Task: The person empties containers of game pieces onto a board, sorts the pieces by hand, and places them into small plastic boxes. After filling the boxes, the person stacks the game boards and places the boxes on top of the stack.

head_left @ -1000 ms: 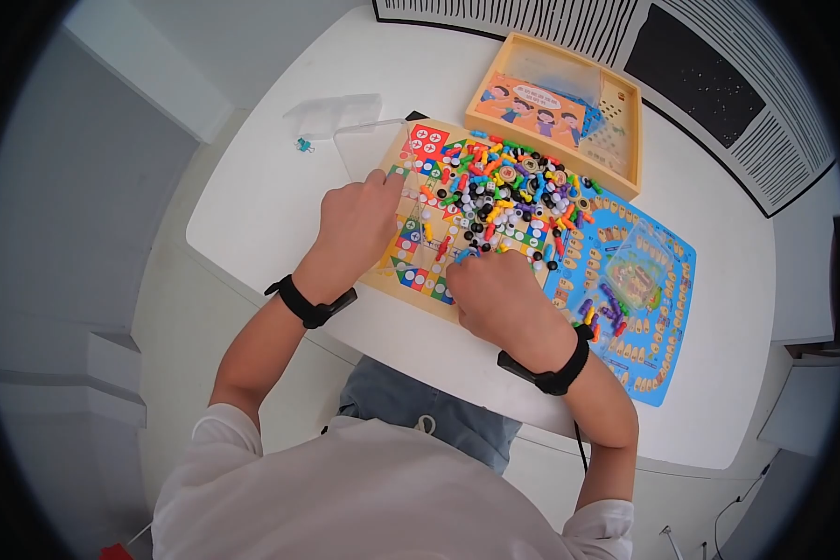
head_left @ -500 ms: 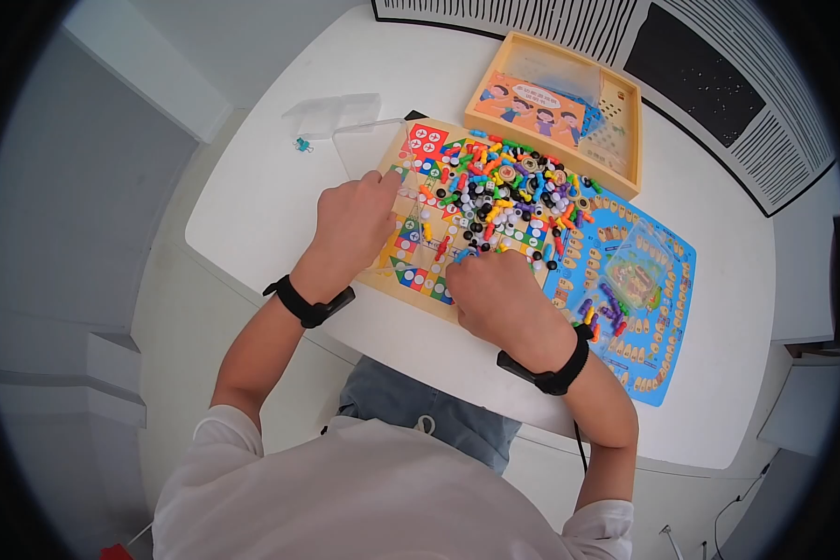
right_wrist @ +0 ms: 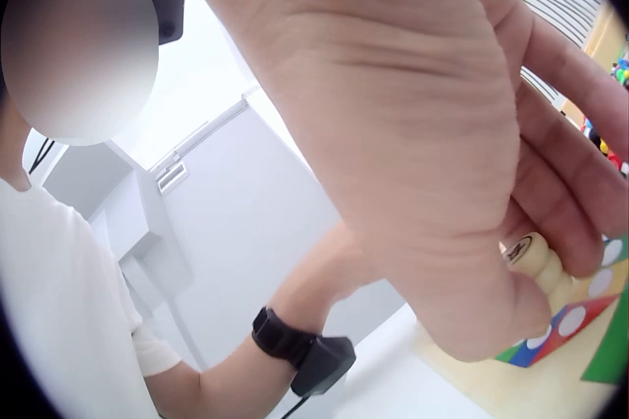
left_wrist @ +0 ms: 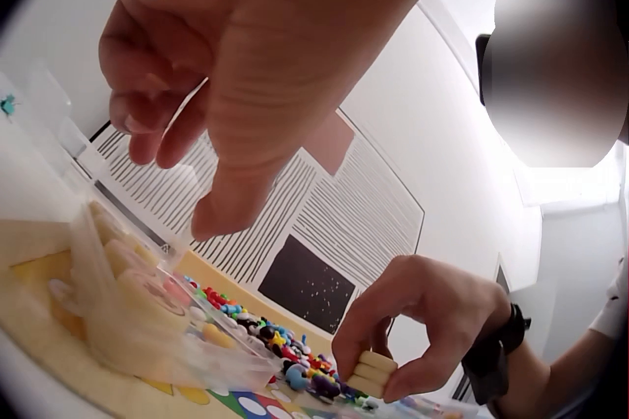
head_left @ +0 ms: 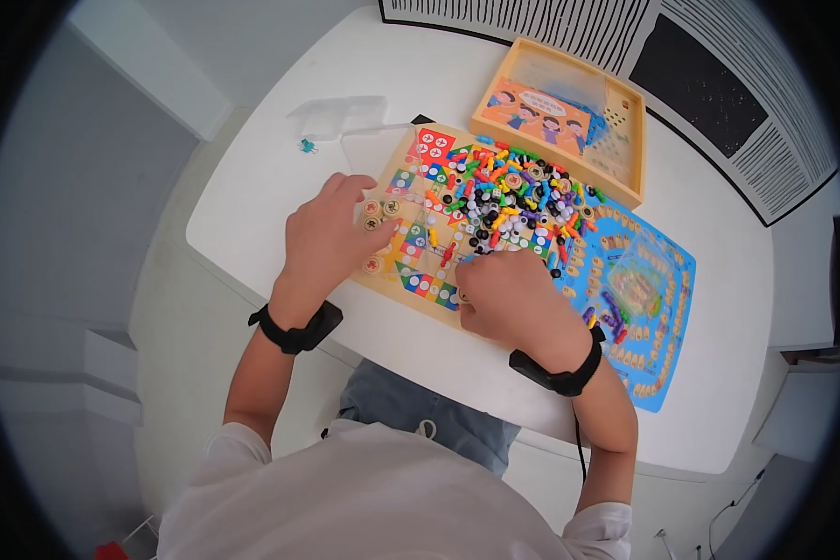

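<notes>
My left hand (head_left: 325, 229), fingers and thumb spread apart, hovers at the left side of a clear plastic box (left_wrist: 231, 368). Several round wooden chess pieces (head_left: 373, 224) with carved characters sit inside that box. In the left wrist view the palm and thumb are above the box with nothing between them. Between thumb and fingers, my right hand (head_left: 513, 299) pinches a short stack of wooden chess pieces (left_wrist: 371, 374). This stack stands low over the colourful game board (head_left: 420, 280); the right wrist view shows a dark character on its end piece (right_wrist: 521, 249).
Mixed coloured pegs, beads and dice (head_left: 513, 201) lie heaped on the board's far right. A blue game sheet (head_left: 667, 345) carries another clear box (head_left: 637, 271). Behind stands a wooden tray (head_left: 555, 145) with an orange booklet (head_left: 541, 117). A clear divided case (head_left: 341, 114) and teal clip (head_left: 307, 146) lie left.
My left hand has drawn back left and its fingers have spread, so wooden chess pieces now show in the clear box. The right hand has shifted only slightly right.
</notes>
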### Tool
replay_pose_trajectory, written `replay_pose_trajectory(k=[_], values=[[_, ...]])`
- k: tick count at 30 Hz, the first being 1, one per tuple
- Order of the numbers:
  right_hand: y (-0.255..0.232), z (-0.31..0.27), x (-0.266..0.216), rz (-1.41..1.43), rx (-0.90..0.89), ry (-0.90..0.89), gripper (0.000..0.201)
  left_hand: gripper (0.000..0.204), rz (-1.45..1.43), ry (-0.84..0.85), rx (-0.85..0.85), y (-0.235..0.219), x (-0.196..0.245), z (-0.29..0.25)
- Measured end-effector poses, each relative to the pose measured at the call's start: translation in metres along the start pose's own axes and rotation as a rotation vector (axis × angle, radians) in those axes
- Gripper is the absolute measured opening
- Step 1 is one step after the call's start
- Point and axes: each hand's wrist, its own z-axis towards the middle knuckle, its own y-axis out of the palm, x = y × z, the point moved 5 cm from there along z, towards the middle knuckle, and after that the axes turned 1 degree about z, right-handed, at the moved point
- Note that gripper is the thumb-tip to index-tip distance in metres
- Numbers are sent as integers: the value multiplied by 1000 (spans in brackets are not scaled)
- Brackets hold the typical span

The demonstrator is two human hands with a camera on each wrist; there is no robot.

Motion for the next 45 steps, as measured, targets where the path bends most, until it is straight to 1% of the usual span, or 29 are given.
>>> replay_pose_trajectory(k=[1, 2, 3, 4, 5, 6, 7, 8, 12, 14, 15, 16, 17, 18, 19, 21, 25, 27, 28, 30, 32, 33, 35, 36, 38, 40, 43, 45], values=[[-7, 0, 2, 20, 35, 9, 15, 46, -110, -121, 3, -5, -9, -7], [-12, -1, 2, 8, 27, 7, 15, 46, -224, -244, 6, -8, -19, -14], [-22, -1, 3, 71, 93, 23, 14, 46, -237, -252, 16, -7, -26, -20], [-30, 3, 3, 134, 159, 35, 14, 43, -349, -333, 14, -2, -37, -27], [-31, 9, 1, 120, 149, 27, 14, 39, -461, -414, 12, 5, -48, -33], [-31, 16, 3, 123, 148, 70, 19, 39, -473, -427, 20, 9, -54, -35], [-31, 23, 4, 130, 146, 115, 23, 38, -560, -436, 4, 14, -58, -38], [-34, 33, -1, 114, 137, 96, 24, 37, -646, -442, -14, 19, -62, -42], [-21, 76, -9, 37, 108, 118, 24, 39, -713, -433, -52, 31, -71, -41], [-15, 92, -17, -25, 89, 136, 24, 47, -739, -409, -150, 43, -71, -39], [-11, 98, -19, -74, 78, 162, 24, 47, -752, -419, -142, 45, -73, -40], [-5, 101, -21, -86, 65, 153, 24, 49, -767, -389, -177, 46, -71, -39], [-1, 103, -23, -78, 121, 139, 24, 52, -782, -358, -214, 46, -70, -39], [1, 104, -26, -68, 177, 124, 26, 52, -794, -369, -210, 47, -71, -39], [4, 106, -28, -74, 163, 118, 26, 53, -812, -366, -221, 47, -71, -40], [4, 106, -26, -24, 194, 167, 27, 54, -841, -367, -226, 50, -75, -42], [3, 102, -26, 19, 174, 210, 28, 52, -891, -333, -210, 55, -79, -43], [2, 100, -25, 3, 146, 270, 29, 51, -899, -332, -208, 54, -80, -42], [3, 99, -25, 1, 146, 268, 29, 47, -886, -333, -197, 55, -80, -42], [6, 97, -22, 35, 193, 272, 28, 43, -872, -334, -187, 58, -79, -42], [8, 97, -22, 5, 179, 288, 28, 42, -807, -339, -109, 56, -79, -41], [10, 97, -22, -23, 164, 303, 27, 42, -804, -334, -107, 57, -78, -40], [11, 100, -22, -10, 172, 309, 27, 45, -821, -396, -110, 60, -79, -40], [11, 101, -21, 1, 175, 315, 27, 45, -818, -390, -112, 59, -78, -38], [7, 102, -24, -5, 160, 337, 28, 48, -795, -448, -216, 62, -75, -35], [7, 100, -22, -9, 140, 357, 28, 48, -804, -455, -222, 61, -73, -33], [8, 97, -19, -18, 159, 311, 29, 49, -834, -464, -220, 63, -74, -32], [8, 96, -19, 3, 171, 273, 26, 49, -853, -460, -221, 63, -73, -32]])
